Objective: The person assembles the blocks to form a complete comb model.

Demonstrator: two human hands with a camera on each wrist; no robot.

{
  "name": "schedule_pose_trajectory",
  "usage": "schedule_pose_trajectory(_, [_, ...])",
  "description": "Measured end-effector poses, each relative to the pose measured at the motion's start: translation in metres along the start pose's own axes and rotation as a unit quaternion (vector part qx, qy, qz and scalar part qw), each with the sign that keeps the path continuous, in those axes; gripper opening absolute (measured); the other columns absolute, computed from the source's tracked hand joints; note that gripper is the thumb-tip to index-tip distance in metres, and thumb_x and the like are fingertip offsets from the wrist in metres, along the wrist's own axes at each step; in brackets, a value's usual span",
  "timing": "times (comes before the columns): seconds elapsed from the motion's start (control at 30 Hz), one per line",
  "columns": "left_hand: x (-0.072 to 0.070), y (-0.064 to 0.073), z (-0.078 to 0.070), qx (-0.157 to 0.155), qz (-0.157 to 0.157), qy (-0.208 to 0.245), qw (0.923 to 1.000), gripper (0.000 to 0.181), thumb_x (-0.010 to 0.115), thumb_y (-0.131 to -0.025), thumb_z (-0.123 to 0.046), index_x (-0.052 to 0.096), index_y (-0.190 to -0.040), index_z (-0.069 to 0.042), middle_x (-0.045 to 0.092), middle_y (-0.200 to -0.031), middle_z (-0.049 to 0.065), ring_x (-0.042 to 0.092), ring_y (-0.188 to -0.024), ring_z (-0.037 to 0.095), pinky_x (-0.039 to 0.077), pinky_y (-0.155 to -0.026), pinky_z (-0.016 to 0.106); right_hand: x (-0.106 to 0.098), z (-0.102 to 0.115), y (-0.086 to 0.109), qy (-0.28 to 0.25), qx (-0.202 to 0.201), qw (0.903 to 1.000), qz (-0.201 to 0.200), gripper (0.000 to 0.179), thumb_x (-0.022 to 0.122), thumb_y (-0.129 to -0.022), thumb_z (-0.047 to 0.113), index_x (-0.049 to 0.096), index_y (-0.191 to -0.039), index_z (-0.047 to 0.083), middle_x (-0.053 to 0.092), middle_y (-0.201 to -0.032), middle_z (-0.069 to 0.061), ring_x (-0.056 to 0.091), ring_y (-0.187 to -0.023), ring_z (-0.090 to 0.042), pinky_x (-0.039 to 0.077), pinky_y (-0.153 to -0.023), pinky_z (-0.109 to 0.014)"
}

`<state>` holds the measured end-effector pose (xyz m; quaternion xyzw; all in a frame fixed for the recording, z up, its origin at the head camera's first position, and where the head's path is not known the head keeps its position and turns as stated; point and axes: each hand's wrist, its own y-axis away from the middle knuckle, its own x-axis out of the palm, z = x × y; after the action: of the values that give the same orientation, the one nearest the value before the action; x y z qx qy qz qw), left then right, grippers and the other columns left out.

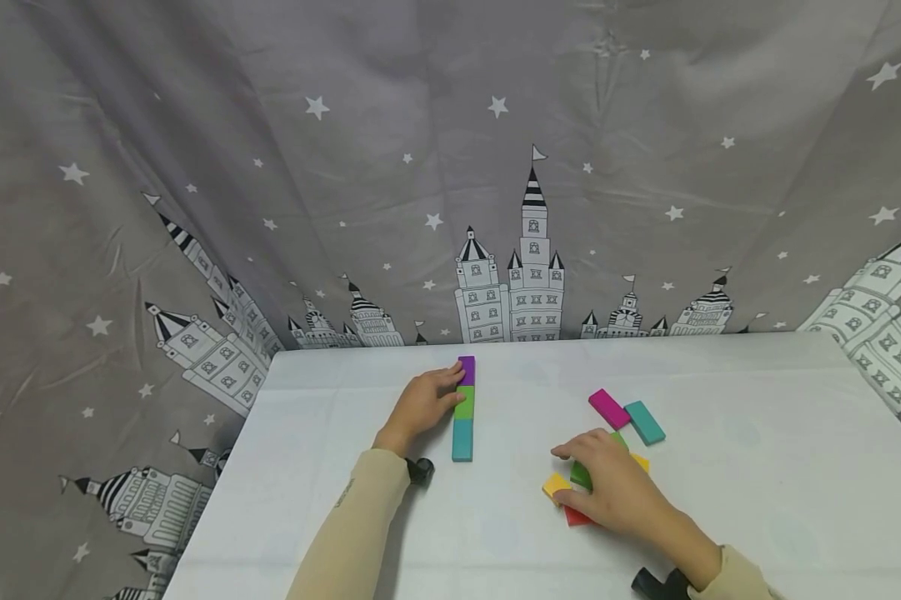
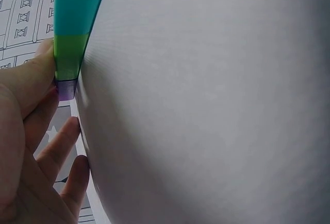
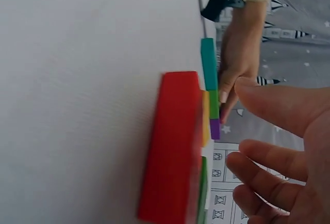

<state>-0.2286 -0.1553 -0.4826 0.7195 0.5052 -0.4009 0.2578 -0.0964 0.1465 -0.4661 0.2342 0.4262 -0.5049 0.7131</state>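
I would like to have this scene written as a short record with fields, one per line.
Row, far to near: purple rectangular block, light green rectangular block, teal rectangular block
Left hand: touches the row's left side
Loose blocks: magenta rectangular block, second teal rectangular block, red rectangular block, others partly hidden
Right hand: over loose blocks, contact unclear
Surface: white table
Backdrop: grey fabric printed with castles and stars

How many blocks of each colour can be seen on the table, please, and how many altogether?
Purple block: 1
Light green blocks: 2
Dark green block: 1
Teal blocks: 2
Magenta block: 1
Yellow blocks: 2
Red block: 1
Total visible: 10; the right hand may hide more.
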Motion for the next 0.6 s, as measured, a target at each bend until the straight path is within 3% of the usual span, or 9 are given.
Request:
schedule_pose_trajectory(0.27, [0.001,0.0,0.0,-0.007,0.0,0.002,1.0,0.047,0.068,-0.097,-0.025,0.057,-0.141,-0.01,0.048,-0.151,-0.002,0.045,-0.14,0.028,0.032,-0.119,0.046,0.009,0.004,0.004,0.054,0.023,0.9982,0.017,0.049,0.092,-0.07,0.037,0.074,-0.11,0.014,0.068,-0.105,0.005,0.055,-0.109,-0.02,0.052,-0.098,-0.042])
schedule_pose_trajectory(0.6, [0.003,-0.001,0.002,-0.013,-0.002,0.0,0.9999,0.048,0.069,-0.097,-0.026,0.058,-0.141,-0.011,0.048,-0.151,-0.003,0.045,-0.14,0.028,0.031,-0.12,0.046,0.017,0.003,0.002,0.03,-0.005,0.9995,0.011,0.034,0.085,-0.076,0.021,0.075,-0.108,0.015,0.068,-0.102,0.008,0.053,-0.104,-0.015,0.052,-0.094,-0.042])
